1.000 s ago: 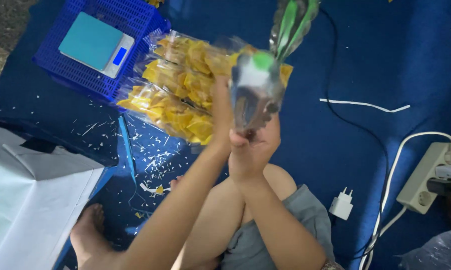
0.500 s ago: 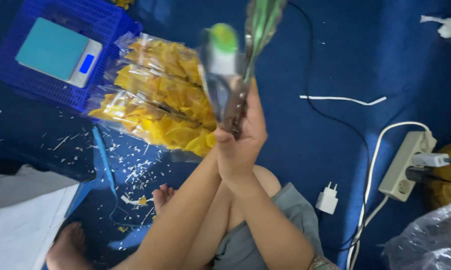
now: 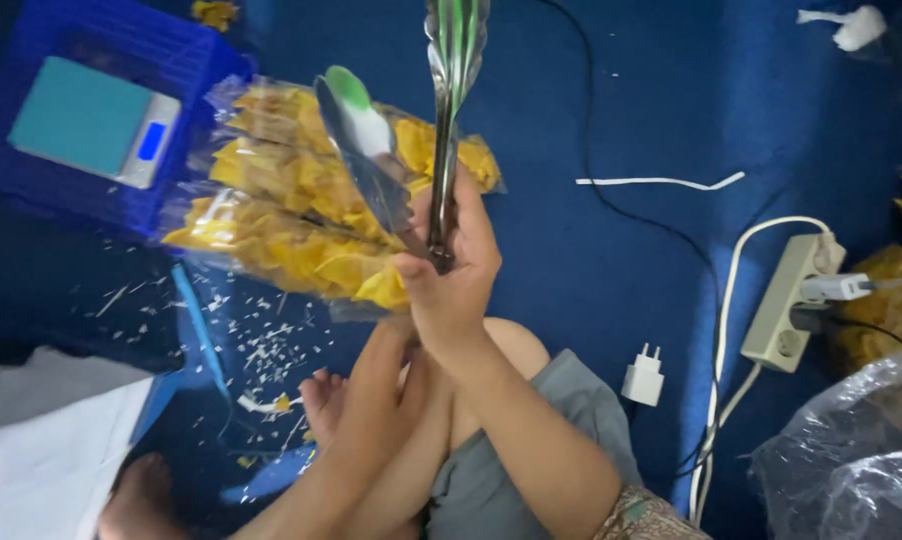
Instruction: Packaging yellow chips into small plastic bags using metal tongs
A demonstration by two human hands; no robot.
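The right hand (image 3: 456,275) is shut tight around the bottom of metal tongs with green tips (image 3: 449,130), holding them up in the middle of the frame. The tongs' two arms are spread apart, one leaning left. The left hand (image 3: 376,395) sits just under the right one, fingers curled, but I cannot tell if it grips anything. Behind are bags of yellow chips (image 3: 291,215) and a little scale (image 3: 91,120) on a blue crate (image 3: 186,60) in the upper left. The tongs might slip and poke a bag, because only one end is held.
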